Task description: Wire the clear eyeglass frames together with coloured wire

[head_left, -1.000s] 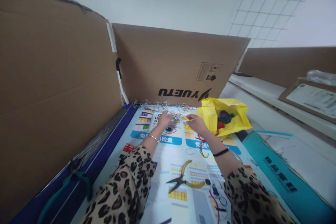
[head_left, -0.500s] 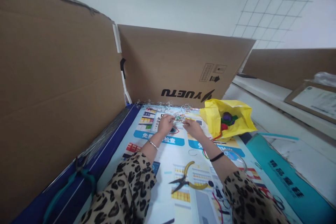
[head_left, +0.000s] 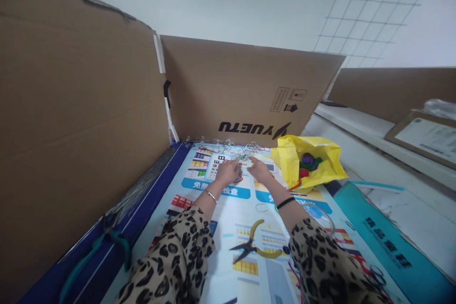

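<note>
My left hand (head_left: pixel 227 172) is low over the far part of the printed sheet, fingers bent to the right and close together. What they hold, if anything, is too small to make out. Opposite it, my right hand (head_left: pixel 259 170) reaches in with its index finger stretched toward a tangle of thin wire pieces (head_left: pixel 243 156); nothing shows in its grip. A narrow gap separates the two hands. Yellow-handled pliers (head_left: pixel 253 248) lie with their jaws apart, nearer to me between my forearms.
Along the back cardboard panel (head_left: pixel 245 90) runs a row of small wire pieces (head_left: pixel 228 142). A yellow bag (head_left: pixel 322 171) with purple, green and red material stands at the right. Teal-handled pliers (head_left: pixel 121 237) rest on the left edge; a teal box (head_left: pixel 386 237) is at the right.
My hands have come apart from a pinching pose over the wire bits. The right index finger now extends forward, and the left hand has turned more palm-down. The pliers and bag stayed put.
</note>
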A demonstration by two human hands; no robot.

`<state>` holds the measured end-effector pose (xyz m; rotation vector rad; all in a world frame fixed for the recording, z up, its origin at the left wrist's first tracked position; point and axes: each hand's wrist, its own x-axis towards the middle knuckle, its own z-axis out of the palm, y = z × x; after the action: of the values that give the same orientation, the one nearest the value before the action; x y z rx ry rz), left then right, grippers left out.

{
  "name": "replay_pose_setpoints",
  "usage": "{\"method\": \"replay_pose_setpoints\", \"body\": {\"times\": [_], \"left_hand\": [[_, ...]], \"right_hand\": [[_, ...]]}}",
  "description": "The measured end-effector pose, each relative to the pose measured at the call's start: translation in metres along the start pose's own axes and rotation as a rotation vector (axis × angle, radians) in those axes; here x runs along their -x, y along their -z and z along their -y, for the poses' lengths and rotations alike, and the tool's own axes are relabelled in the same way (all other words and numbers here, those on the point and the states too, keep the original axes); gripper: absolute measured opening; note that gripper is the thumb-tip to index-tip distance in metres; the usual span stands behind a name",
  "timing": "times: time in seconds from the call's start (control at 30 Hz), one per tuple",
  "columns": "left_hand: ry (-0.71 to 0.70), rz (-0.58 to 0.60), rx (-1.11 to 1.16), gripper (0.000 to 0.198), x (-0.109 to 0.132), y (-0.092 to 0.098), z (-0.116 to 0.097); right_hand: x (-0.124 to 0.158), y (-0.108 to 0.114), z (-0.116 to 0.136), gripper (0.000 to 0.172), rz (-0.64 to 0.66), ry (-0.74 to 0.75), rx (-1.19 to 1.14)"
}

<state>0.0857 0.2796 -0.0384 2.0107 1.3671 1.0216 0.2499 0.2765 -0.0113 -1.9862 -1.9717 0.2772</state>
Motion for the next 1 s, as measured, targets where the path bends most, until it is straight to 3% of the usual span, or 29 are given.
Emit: {"method": "replay_pose_setpoints", "body": {"times": [0.17, 0.27, 0.37, 0.57, 0.73, 0.87, 1.0], "left_hand": [[0.029, -0.03, 0.201, 0.035, -0.004, 0.005, 0.008], [0.07, -0.04, 0.331, 0.034, 0.001, 0.011, 0.006], [0.116, -0.012, 0.441, 0.034, 0.015, 0.019, 0.0], [0.166, 0.054, 0.554, 0.037, 0.067, 0.036, -0.014], [0.151, 0.088, 0.554, 0.038, 0.118, 0.055, -0.043], [0.199, 0.044, 0.494, 0.034, 0.151, 0.07, -0.066], [0.268, 0.056, 0.449, 0.033, 0.182, 0.085, -0.085]], "right_hand": [[0.014, 0.016, 0.008, 0.042, -0.009, 0.019, 0.037], [0.027, 0.045, 0.017, 0.025, -0.042, 0.052, 0.053], [0.042, 0.083, 0.029, 0.024, -0.085, 0.087, 0.042], [0.081, 0.148, 0.05, 0.024, -0.118, 0.195, -0.052], [0.131, 0.188, 0.055, 0.021, -0.1, 0.367, -0.115], [0.17, 0.205, 0.045, 0.021, -0.033, 0.485, 0.017], [0.188, 0.203, 0.026, 0.021, 0.133, 0.523, 0.107]]}}
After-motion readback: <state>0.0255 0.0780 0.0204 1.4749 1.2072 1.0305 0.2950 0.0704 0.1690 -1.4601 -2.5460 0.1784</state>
